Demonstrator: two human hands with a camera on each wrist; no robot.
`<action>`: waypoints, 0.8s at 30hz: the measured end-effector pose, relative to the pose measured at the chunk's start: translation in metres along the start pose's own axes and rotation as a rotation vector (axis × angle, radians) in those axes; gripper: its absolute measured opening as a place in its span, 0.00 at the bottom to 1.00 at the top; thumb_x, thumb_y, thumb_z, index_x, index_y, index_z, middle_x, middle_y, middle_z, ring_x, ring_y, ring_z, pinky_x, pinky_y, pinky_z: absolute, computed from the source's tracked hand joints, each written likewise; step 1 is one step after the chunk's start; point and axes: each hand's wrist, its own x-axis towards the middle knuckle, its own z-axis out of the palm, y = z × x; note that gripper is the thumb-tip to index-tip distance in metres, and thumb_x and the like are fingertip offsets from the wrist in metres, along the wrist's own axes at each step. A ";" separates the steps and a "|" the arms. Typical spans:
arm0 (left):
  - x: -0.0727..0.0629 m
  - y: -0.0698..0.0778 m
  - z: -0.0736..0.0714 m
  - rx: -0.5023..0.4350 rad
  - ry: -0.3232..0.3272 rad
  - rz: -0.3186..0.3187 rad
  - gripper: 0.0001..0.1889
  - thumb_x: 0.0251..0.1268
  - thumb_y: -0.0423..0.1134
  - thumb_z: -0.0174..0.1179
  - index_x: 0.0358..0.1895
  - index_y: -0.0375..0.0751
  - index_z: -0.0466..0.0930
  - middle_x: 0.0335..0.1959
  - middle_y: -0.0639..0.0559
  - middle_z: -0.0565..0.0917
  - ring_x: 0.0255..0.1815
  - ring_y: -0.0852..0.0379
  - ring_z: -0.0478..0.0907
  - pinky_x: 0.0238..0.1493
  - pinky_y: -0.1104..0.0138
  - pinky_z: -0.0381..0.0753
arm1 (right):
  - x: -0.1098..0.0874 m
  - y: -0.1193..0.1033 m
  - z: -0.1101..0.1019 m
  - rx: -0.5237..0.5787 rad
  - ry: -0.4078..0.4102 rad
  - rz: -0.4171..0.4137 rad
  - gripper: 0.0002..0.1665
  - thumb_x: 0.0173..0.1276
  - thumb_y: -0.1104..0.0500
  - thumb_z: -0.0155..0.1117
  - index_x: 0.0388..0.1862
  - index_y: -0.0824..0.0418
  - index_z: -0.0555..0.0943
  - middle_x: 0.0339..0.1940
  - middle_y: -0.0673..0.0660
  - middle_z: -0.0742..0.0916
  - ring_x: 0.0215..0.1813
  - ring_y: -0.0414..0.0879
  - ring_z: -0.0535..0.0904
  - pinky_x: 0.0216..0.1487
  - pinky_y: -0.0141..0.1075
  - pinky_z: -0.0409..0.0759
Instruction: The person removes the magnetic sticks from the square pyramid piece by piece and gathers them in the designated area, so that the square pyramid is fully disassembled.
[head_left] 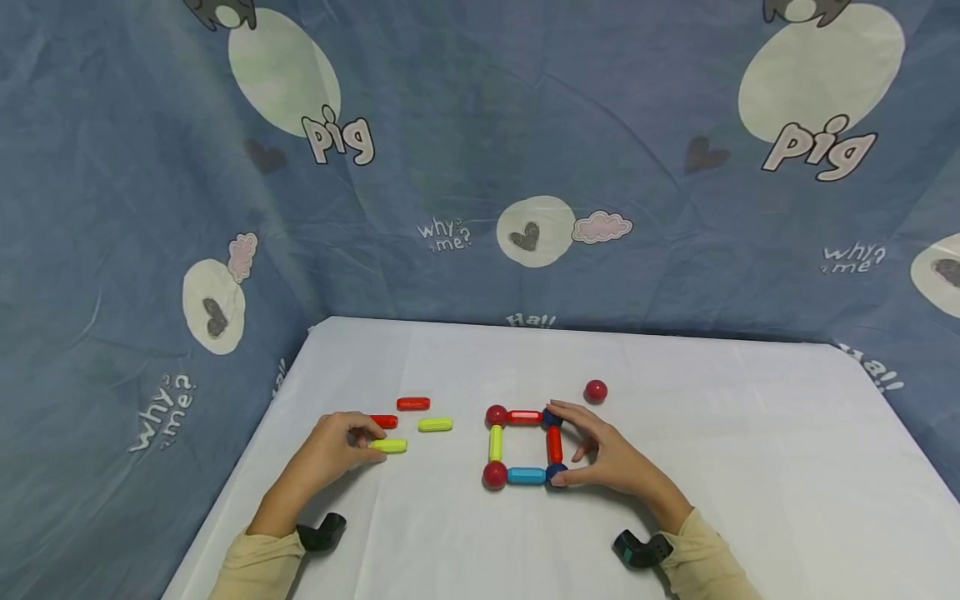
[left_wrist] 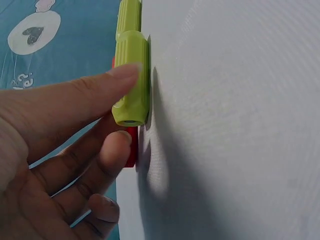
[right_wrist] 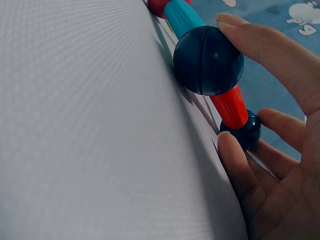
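Observation:
A square of magnetic rods and balls lies on the white table (head_left: 750, 417). Its sides are a red rod (head_left: 524, 417) at the back, another red rod (head_left: 554, 445) at right, a light blue rod (head_left: 527, 476) in front and a yellow-green rod (head_left: 496, 443) at left. Red balls (head_left: 495, 475) form the left corners, dark blue balls (right_wrist: 209, 60) the right ones. My right hand (head_left: 611, 458) spans the right side, thumb at the near blue ball and fingers at the far one. With thumb and fingers, my left hand (head_left: 337, 446) pinches a loose yellow-green rod (left_wrist: 132, 95).
Close to my left hand lie two loose red rods (head_left: 413, 403) and a second yellow-green rod (head_left: 436, 424). One loose red ball (head_left: 596, 392) rests behind the square, to its right. A blue printed cloth (head_left: 450, 167) hangs behind the table.

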 end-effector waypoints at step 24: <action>0.030 0.103 0.089 -0.028 -0.138 0.201 0.28 0.63 0.48 0.74 0.65 0.49 0.79 0.57 0.52 0.82 0.46 0.59 0.78 0.46 0.68 0.80 | -0.002 0.000 -0.002 -0.006 0.011 -0.066 0.52 0.56 0.53 0.83 0.77 0.56 0.69 0.76 0.62 0.70 0.54 0.47 0.78 0.42 0.34 0.86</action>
